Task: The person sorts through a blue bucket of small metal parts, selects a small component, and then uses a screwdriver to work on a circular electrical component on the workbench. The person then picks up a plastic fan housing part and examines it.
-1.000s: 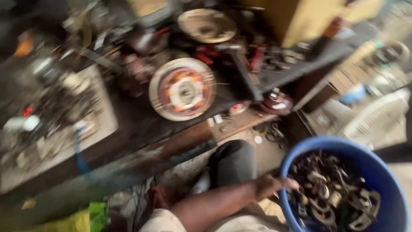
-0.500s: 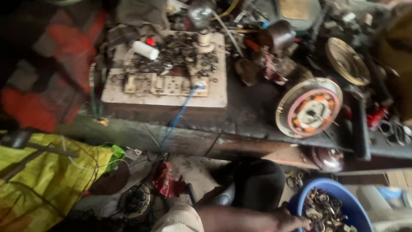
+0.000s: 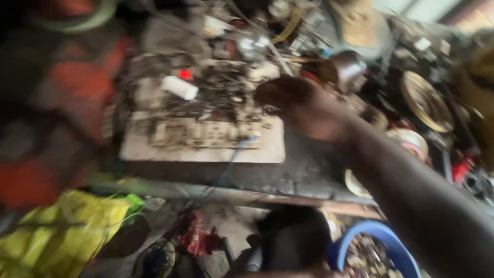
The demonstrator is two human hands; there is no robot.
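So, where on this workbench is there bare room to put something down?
Bare dark benchtop lies between the white tray and the round discs at right. The tray's middle and the back of the bench are crowded with small parts.

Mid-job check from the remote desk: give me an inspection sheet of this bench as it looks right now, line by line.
Surface: dark, grimy workbench, crowded with parts; a pale flat tray lies on it.
Job's things: small dark metal parts heaped on the tray, under the raised hand; picture blurred.
Clutter: white cylinder, round brass-coloured discs, blue bucket of metal pieces below the bench.
Hands: right hand stretched over the tray's right end, fist-like; whether it holds anything cannot be told. Left hand not seen.
Cables: blue cable hanging over the tray's front edge.
Surroundings: yellow-green cloth lower left, red shapes at left, too blurred to identify.
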